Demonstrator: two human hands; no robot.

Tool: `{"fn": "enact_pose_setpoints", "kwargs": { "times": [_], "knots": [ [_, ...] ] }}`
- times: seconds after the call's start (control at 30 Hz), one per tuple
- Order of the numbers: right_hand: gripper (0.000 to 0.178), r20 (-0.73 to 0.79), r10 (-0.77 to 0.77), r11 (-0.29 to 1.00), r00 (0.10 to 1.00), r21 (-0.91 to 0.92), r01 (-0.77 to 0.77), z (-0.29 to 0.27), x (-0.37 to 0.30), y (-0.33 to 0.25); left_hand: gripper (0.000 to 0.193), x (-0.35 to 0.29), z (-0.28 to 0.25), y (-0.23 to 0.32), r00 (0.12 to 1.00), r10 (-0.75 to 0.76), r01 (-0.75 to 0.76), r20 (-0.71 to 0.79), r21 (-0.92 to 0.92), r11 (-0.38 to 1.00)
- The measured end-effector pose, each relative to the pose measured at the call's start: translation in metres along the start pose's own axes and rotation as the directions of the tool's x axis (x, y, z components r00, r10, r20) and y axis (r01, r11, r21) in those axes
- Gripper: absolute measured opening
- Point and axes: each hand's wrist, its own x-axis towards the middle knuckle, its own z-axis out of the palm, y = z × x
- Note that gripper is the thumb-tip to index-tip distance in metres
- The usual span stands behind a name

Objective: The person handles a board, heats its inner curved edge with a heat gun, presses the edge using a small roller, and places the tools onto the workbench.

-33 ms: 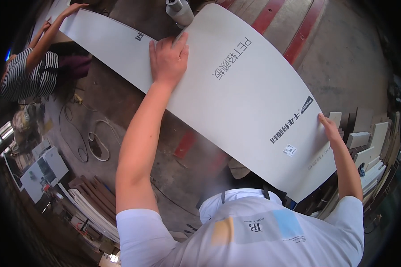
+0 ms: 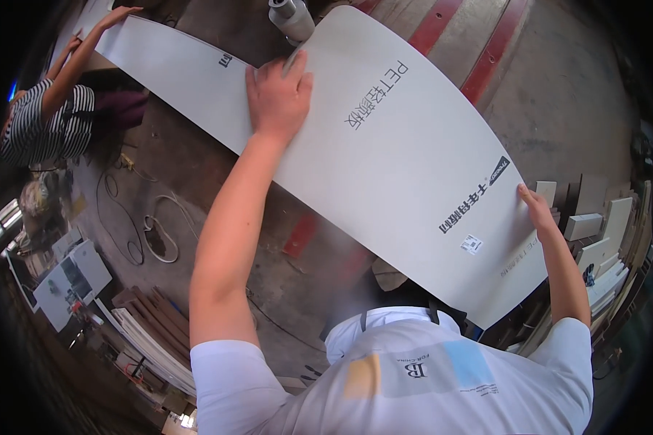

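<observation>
A large white board (image 2: 392, 181) with dark print and a small label stretches before me. My left hand (image 2: 279, 98) rests palm-down at its far left part, fingers spread and fingertips near a grey cylindrical machine part (image 2: 292, 20). My right hand (image 2: 537, 210) grips the board's right edge; some of its fingers are hidden. Left of my left hand, a white panel (image 2: 174, 69) runs toward a co-worker; I cannot tell whether it is the same board. The co-worker's hand (image 2: 120, 14) touches that panel's far end.
Red rails (image 2: 442, 25) lie beyond the board. Stacked panels and offcuts (image 2: 595, 232) stand at the right, and long strips (image 2: 149, 330) at the lower left. A coiled cable (image 2: 159, 239) lies on the floor. The co-worker in a striped shirt (image 2: 69, 119) is at the left.
My left hand has shifted slightly to the right on the board. My right hand and the board look the same.
</observation>
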Motion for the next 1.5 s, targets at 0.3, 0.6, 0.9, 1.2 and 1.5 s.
{"fn": "enact_pose_setpoints", "kwargs": {
  "times": [0.3, 0.6, 0.9, 1.2, 1.5],
  "knots": [
    [0.080, 0.024, -0.015, 0.999, 1.000, 0.052, 0.014, -0.003, -0.006, -0.016, 0.043, 0.030, 0.017, 0.022, 0.999, -0.035, 0.035, -0.008, 0.018, 0.999],
    [0.081, -0.006, 0.010, 1.000, 1.000, -0.010, -0.010, -0.004, -0.009, -0.020, 0.043, 0.024, 0.019, 0.023, 0.997, -0.078, 0.078, 0.000, 0.025, 0.997],
    [0.083, 0.015, 0.003, 1.000, 1.000, -0.015, -0.003, -0.013, 0.001, -0.012, 0.045, 0.020, 0.015, 0.025, 0.997, -0.078, 0.078, -0.001, 0.040, 0.996],
    [0.084, 0.059, 0.015, 1.000, 0.998, 0.004, -0.015, -0.026, 0.008, -0.025, 0.046, 0.016, 0.007, 0.028, 0.993, -0.116, 0.115, 0.025, 0.043, 0.992],
    [0.078, 0.074, 0.010, 0.997, 0.997, -0.074, -0.004, -0.042, 0.022, -0.034, 0.062, 0.036, 0.013, 0.085, 0.986, -0.093, 0.092, 0.138, 0.010, 0.996]
  ]
}}
